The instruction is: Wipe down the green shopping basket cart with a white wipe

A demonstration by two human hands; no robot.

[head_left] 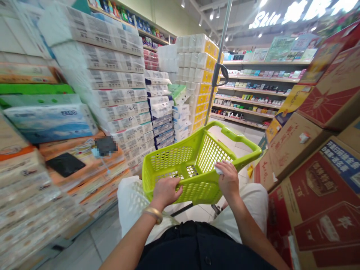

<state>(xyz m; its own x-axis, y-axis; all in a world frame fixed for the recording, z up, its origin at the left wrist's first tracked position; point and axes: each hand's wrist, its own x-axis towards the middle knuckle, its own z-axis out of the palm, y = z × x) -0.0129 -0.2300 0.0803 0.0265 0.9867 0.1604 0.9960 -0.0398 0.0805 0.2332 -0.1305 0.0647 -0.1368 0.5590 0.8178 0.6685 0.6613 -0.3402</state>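
Observation:
A lime-green shopping cart (165, 159) with a perforated plastic basket stands sideways right in front of my knees. My left hand (166, 192), with a gold bangle at the wrist, has its fingers curled over the near rim of the basket. On the same rim further right, close to the cart's handle (244, 138), my right hand (228, 178) presses a white wipe (218, 168) against the plastic. That wipe is mostly covered by my fingers, so its full size is hidden. Nothing but the slatted bottom shows inside the basket.
Tall stacks of packaged tissue (118, 75) rise on the left, with a black tablet-like item (66, 164) lying on orange packs. Red and brown cardboard boxes (317, 195) crowd my right side. A metal pole (222, 48) stands behind the cart, before shelves of small goods (253, 90).

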